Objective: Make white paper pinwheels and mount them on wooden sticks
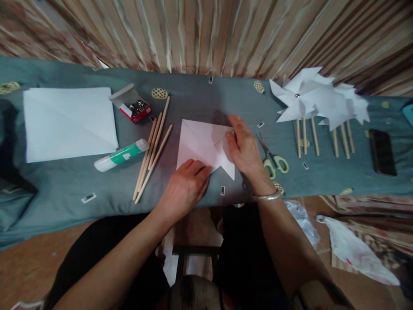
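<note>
A square of white paper (200,142) lies in front of me, with lines or slits running in from its upper corners and a notch along its near edge. My left hand (189,183) has its fingers curled together over the near left edge of the paper. At the right edge, my right hand (243,146) holds the paper, thumb on top and the other fingers along its far right corner. Just right of that hand lie scissors (272,159) with pale green handles, blades apart. What is under my left fingers is hidden.
Left of the paper lie several wooden sticks (155,150), a glue stick (122,156), an opened box of metal pins (135,107) and a stack of white paper (69,122). Finished paper pinwheels (298,94) and a phone (382,152) lie right. A curtain (193,34) hangs behind.
</note>
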Available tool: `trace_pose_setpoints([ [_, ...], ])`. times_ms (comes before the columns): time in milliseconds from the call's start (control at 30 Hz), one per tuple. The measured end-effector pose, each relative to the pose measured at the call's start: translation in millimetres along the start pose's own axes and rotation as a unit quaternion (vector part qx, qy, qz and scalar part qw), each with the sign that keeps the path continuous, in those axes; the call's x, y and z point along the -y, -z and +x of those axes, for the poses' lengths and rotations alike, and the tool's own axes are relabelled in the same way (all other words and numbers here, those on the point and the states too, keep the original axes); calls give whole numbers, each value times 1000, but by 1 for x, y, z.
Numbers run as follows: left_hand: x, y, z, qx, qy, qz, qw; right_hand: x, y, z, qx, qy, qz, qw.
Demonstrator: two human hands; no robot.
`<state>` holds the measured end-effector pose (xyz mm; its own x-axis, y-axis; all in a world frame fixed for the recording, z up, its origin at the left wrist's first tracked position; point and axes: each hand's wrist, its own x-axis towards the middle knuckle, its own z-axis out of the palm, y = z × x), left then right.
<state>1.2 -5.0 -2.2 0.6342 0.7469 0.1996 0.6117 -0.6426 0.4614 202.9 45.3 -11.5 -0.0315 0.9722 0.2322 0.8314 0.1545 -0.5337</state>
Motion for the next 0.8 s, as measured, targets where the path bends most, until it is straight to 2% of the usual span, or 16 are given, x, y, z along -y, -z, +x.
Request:
trace_pose_setpoints([
  [167, 5, 8, -5, -24, -14, 16, 999, 4, 5, 12, 21, 6, -29, 999],
  [367, 28, 20, -17, -80, -20, 38, 996, 4, 29, -20, 36, -57, 8, 998],
  [433, 37, 22, -19, -99, -19, 43, 994, 4, 37, -35, 63, -82, 21, 994],
  [567, 48, 23, -19, -125, -19, 51, 991, 8, 49, -62, 177, -105, 95, 974],
  [600, 49, 24, -18, -132, -18, 53, 990, 9, 52, -66, 188, -107, 103, 971],
  [700, 44, 25, -17, -146, -10, 48, 988, 11, 55, -73, 152, -98, 90, 979],
  [800, 29, 26, -17, -135, -7, 30, 990, 13, 54, -76, 106, -43, 74, 991],
])
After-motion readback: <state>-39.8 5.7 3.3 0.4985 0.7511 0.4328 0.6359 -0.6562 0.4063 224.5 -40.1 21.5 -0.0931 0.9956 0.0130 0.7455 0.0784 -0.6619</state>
